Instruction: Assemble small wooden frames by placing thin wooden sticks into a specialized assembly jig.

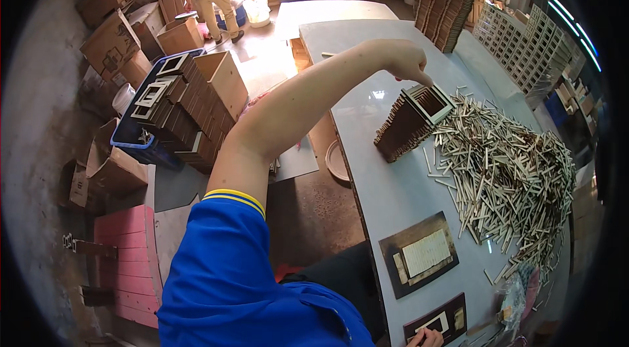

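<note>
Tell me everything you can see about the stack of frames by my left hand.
The stack of frames is a tall pile of rectangular, wood-like frames, with brown, jagged-cornered sides and a paler top rim around an open middle. It stands on the pale table, beside a heap of loose sticks. Your left hand is at its top; contact is unclear.

Nothing legible: a carton (108, 45), well to the left of the left hand (401, 58) and its fingers, bears dark printing (too small to make out).
</note>
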`<act>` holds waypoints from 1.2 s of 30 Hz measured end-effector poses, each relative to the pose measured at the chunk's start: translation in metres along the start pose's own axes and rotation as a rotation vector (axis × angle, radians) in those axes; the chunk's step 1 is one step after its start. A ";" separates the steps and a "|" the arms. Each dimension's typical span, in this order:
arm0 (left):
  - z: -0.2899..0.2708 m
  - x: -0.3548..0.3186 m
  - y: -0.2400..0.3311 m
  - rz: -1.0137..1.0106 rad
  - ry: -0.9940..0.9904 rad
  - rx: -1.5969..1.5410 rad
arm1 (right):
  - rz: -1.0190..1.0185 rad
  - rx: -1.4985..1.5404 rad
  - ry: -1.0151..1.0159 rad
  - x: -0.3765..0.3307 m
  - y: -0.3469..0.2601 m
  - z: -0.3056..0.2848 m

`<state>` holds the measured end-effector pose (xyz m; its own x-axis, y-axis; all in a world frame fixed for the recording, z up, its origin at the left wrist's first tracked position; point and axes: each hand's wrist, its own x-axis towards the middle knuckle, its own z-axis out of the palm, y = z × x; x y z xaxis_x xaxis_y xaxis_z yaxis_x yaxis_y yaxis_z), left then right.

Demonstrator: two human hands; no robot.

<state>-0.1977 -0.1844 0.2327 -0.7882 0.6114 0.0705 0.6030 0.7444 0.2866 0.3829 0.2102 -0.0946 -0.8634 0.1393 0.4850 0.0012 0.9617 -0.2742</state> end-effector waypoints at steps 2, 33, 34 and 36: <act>0.005 -0.005 -0.004 0.033 0.191 0.006 | -0.008 0.033 0.054 -0.003 0.005 0.005; 0.215 -0.316 0.089 0.341 0.156 -0.346 | -0.008 0.098 -0.048 0.030 0.023 -0.013; 0.218 -0.310 0.095 0.368 0.140 -0.353 | 0.020 0.084 -0.039 0.029 0.011 -0.018; 0.226 -0.290 0.111 0.441 0.118 -0.376 | 0.130 0.067 -0.113 0.029 -0.015 -0.030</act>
<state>0.1257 -0.2181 0.0279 -0.4946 0.7912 0.3598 0.8088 0.2676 0.5236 0.3729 0.2074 -0.0516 -0.9095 0.2301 0.3463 0.0860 0.9190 -0.3848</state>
